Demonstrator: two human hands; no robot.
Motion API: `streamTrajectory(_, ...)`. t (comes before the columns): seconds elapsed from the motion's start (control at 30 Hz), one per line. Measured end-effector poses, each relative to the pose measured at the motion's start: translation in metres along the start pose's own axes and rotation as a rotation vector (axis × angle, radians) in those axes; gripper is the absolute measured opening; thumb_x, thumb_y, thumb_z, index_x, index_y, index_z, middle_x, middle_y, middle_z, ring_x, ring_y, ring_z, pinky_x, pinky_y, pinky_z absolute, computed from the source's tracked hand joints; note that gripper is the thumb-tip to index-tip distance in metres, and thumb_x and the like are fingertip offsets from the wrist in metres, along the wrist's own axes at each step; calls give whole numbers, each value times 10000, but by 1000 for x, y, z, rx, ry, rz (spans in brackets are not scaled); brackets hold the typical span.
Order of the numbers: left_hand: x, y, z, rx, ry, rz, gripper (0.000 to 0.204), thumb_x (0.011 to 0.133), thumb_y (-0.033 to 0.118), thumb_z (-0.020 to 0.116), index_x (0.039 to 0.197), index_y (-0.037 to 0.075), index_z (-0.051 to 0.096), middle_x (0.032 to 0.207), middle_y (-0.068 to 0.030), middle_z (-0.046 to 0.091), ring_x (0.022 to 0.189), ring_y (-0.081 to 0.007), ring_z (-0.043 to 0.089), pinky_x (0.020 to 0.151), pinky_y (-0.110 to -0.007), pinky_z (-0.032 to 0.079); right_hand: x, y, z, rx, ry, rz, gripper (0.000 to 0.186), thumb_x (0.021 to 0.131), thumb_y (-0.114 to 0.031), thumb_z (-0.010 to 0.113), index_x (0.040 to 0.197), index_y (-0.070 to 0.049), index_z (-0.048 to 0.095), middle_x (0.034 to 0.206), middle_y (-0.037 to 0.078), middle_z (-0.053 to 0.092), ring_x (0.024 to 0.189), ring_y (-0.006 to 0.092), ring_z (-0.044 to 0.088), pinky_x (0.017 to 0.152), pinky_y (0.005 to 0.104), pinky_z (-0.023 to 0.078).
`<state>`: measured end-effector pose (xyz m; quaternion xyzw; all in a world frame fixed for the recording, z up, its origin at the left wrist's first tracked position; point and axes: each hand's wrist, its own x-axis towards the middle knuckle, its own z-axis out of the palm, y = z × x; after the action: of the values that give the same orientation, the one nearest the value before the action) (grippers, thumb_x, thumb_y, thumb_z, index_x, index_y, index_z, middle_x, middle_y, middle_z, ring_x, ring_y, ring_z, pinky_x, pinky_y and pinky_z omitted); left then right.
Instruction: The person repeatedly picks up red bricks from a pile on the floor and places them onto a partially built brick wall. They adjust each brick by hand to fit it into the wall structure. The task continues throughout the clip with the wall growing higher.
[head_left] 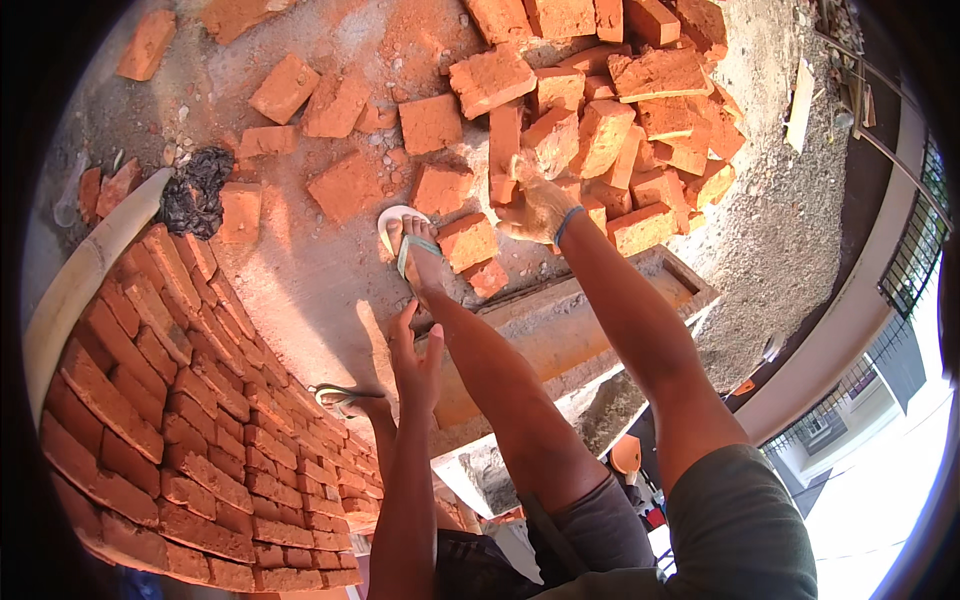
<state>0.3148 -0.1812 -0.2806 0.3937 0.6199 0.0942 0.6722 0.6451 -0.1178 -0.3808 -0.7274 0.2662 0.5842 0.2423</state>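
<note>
Holds right hand half-curled at the heaped bricks, with any grip impossible to make out, and left hand loosely spread, empty, seemingly for balance.

"Any writing to read on the brick pile, upper centre?"
"None that I can make out."
"The stacked bricks, lower left, or the flip-flop near the middle?"
"No legible label or number there either."
"And the building, lower right?"
"Too small and bright; no sign can be read."
</note>
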Motion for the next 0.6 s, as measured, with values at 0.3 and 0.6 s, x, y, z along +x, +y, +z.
streamTrajectory(0.3,91,105,82,-913,-237,-549,756,1018,479,702,1609,128,389,1592,-105,475,1461,-288,480,1160,-520,462,-149,30,-51,-934,-575,-288,802,972,-464,744,1581,-55,419,1478,171,574,1249,273,639,999,415,554)
streamTrajectory(0.6,60,40,-24,-898,-9,-573,768,1032,517,653,1618,113,366,1536,-128,528,1396,-340,545,1137,-569,475,48,-125,-133,-804,681,-465,1307,709,-642,912,1551,168,327,1480,340,549,1384,399,571,1127,448,508)
